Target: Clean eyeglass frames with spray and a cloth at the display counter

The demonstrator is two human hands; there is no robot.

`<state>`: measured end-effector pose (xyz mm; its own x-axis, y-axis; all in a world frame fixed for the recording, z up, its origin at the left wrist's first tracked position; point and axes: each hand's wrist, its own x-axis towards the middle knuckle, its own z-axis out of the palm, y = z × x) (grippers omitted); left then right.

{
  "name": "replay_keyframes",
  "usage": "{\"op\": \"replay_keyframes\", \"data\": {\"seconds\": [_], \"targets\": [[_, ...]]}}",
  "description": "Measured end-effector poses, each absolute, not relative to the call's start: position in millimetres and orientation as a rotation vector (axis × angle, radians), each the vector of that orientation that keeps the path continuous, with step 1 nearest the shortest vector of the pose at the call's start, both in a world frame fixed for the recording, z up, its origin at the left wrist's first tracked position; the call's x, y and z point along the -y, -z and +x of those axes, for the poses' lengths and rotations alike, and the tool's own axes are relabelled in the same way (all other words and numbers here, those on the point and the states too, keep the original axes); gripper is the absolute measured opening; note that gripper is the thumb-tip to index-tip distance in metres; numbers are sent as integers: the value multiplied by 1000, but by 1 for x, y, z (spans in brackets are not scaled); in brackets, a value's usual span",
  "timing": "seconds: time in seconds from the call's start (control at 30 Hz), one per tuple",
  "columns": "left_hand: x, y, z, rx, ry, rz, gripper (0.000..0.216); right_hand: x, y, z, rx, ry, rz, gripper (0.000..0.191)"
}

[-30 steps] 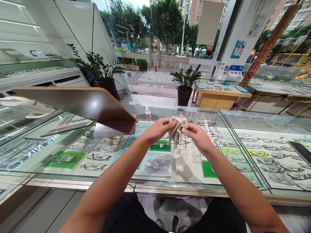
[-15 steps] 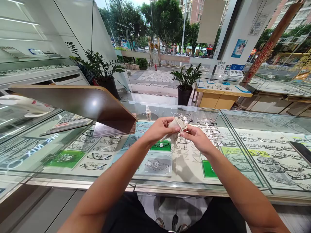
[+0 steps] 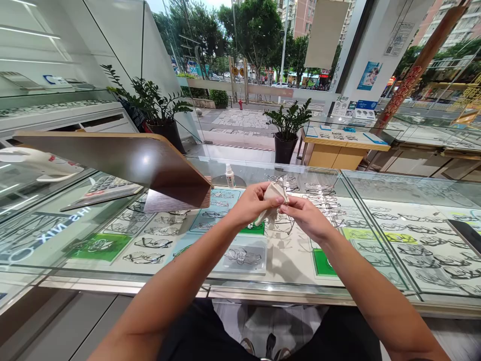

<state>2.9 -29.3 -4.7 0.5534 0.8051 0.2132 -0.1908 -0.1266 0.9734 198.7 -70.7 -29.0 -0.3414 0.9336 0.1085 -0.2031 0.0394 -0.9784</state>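
The left hand (image 3: 251,204) grips a crumpled beige cleaning cloth (image 3: 273,192) against thin wire-rimmed spectacles (image 3: 281,222) pinched by the right hand (image 3: 308,215), above the glass display counter (image 3: 289,260), well inside its near edge, with the slanted brown wooden board (image 3: 131,160) well apart leftward.

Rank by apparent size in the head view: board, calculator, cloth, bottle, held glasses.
1. board
2. calculator
3. cloth, nearer the camera and partly covered, so unsure
4. bottle
Unranked: glasses, mostly hidden behind the cloth.
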Motion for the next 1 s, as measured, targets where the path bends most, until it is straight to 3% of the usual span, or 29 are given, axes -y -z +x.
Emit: {"op": "replay_keyframes", "data": {"seconds": [0.27,0.47,0.9,1.0], "targets": [[45,5,16,-634,-1198,1429,55,77,26,193,1382,-1474,-772,35],[42,1,9,-502,-1050,1286,50,74,23,194,1213,-1520,-774,34],[41,4,12,-587,-1158,1306,56,76,25,186,1277,-1493,-727,37],[35,2,6,-543,-1095,1373,49,73,21,193,1216,-1447,-767,40]]}}
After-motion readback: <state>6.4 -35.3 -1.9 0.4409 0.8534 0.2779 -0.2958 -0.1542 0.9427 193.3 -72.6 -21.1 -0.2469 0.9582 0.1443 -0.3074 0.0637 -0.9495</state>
